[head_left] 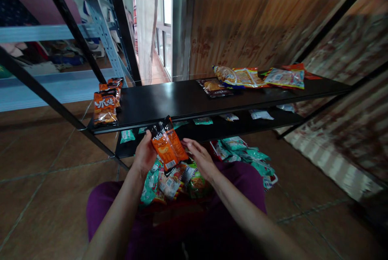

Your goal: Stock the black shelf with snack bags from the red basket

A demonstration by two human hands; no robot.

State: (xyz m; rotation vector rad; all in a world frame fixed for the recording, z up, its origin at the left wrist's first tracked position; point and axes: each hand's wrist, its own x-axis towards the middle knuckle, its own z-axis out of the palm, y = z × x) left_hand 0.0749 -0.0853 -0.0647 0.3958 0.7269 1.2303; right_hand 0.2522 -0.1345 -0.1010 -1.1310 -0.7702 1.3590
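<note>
An orange and black snack bag (169, 146) is held up in front of the shelf, its back seam and barcode facing me. My left hand (146, 153) grips its left edge, the thumb at the top corner. Beside the bag's right edge is my right hand (198, 157), fingers stretched out; whether the fingertips touch the bag I cannot tell. Similar orange bags (105, 107) stand in a row at the left end of the black upper shelf (160, 100). Below my hands, green, clear and red snack bags (170, 183) lie heaped between my knees.
On the upper shelf's right half lie a dark brown bag (214, 87), yellow bags (248, 78) and a pale bag (285, 78). The lower shelf (209, 132) carries several small packets. A basket of green bags (247, 153) sits on the floor by my right knee. Black posts (68, 114) frame the rack.
</note>
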